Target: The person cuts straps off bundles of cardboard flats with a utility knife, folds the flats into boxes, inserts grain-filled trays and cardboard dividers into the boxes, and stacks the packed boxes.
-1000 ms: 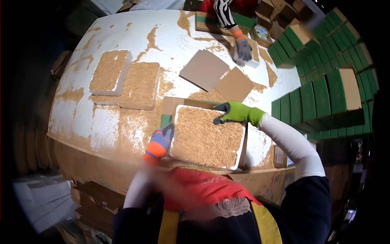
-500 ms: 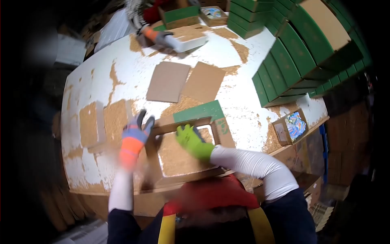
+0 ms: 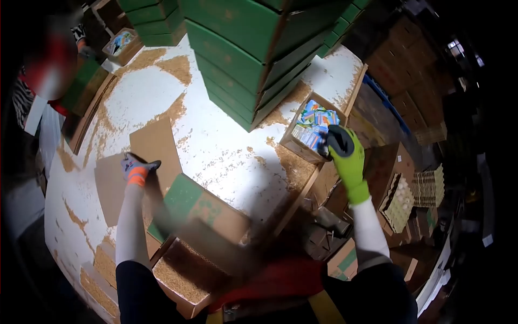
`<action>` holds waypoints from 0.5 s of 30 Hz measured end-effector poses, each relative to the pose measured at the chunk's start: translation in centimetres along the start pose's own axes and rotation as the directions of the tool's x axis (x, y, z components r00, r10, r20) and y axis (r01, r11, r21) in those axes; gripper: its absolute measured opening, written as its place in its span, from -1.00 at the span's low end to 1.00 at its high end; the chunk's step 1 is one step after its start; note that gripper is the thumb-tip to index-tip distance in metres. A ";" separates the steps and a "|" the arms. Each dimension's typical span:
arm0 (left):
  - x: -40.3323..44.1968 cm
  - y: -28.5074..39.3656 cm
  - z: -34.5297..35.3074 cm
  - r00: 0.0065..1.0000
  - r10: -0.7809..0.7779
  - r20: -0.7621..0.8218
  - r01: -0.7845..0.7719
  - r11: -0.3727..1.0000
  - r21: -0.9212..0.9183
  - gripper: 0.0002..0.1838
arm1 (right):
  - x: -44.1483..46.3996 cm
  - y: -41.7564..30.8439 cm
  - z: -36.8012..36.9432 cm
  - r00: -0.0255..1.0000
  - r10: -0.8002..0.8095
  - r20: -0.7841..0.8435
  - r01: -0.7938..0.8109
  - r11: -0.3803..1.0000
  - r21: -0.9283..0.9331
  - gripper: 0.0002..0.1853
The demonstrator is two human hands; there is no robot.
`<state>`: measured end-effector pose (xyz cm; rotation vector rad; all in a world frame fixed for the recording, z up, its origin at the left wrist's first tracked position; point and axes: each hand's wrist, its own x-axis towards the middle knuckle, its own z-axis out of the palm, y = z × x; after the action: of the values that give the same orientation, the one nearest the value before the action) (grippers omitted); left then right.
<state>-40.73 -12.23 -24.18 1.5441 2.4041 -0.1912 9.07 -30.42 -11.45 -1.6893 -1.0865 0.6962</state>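
Observation:
My left hand (image 3: 140,166), in a grey-blue glove with an orange cuff, lies with thumb and fingers apart over two flat cardboard sheets. It touches the brown sheet (image 3: 156,143) and the greyish sheet (image 3: 110,189). My right hand (image 3: 347,154), in a lime-green glove with dark fingers, reaches to the near side of a small cardboard box (image 3: 297,146) of colourful packets (image 3: 318,120). Its fingers curl at the packets; what they hold is hidden. Close to my body stands an open carton (image 3: 175,291) holding a crumbly brown-topped block (image 3: 189,267), its green-printed flap (image 3: 186,200) spread outward.
Tall stacks of green boxes (image 3: 232,59) rise at the table's far side. Brown crumbs dot the white tabletop (image 3: 216,146). A second box of packets (image 3: 120,46) stands far left near another person (image 3: 51,70). Egg trays (image 3: 399,205) sit beyond the right edge.
The view has turned right. My right hand has left the block in the carton and reached the packet box. My left hand has gone from the carton's side to the cardboard sheets.

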 end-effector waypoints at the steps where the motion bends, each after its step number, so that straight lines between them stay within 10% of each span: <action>1: 1.9 -1.5 1.4 1.000 0.018 -0.002 -0.018 0.999 -0.035 0.35 | 2.4 1.0 -0.9 0.998 -0.049 0.027 0.054 0.965 -0.257 -0.54; 4: 2.0 -3.3 1.2 1.000 -0.002 -0.021 -0.002 0.988 -0.157 0.23 | 6.0 4.2 0.3 0.934 -0.177 0.312 0.356 0.566 -0.744 -0.49; 5: 2.1 -4.4 1.7 0.994 0.036 -0.105 -0.061 0.965 -0.254 -0.09 | 7.2 8.8 1.3 0.860 -0.114 0.498 0.497 0.410 -0.765 -0.45; 7: 4.8 -8.1 3.0 0.988 0.100 -0.116 -0.144 0.869 -0.473 -0.25 | 7.0 9.4 1.9 0.956 -0.044 0.290 0.256 0.606 -0.753 -0.51; 9: 3.9 -9.3 1.2 0.947 0.213 -0.242 -0.313 0.432 -0.845 -0.52 | 7.8 11.3 1.8 0.973 -0.029 0.230 0.183 0.704 -0.686 -0.65; 12: 0.4 -11.4 -4.2 0.903 0.206 -0.376 -0.424 0.286 -0.859 -0.67 | 8.5 11.8 0.1 0.966 0.031 0.258 0.124 0.818 -0.562 -0.71; 15: -11.9 -10.5 -11.8 0.646 0.327 -0.690 -0.720 0.561 -0.409 -0.66 | 6.1 7.4 0.7 0.907 -0.373 0.197 0.421 0.769 -0.481 -0.75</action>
<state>-47.50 -23.94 -9.79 2.0149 1.7598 1.2750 13.71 -25.57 -18.34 -1.7792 -1.7528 0.2072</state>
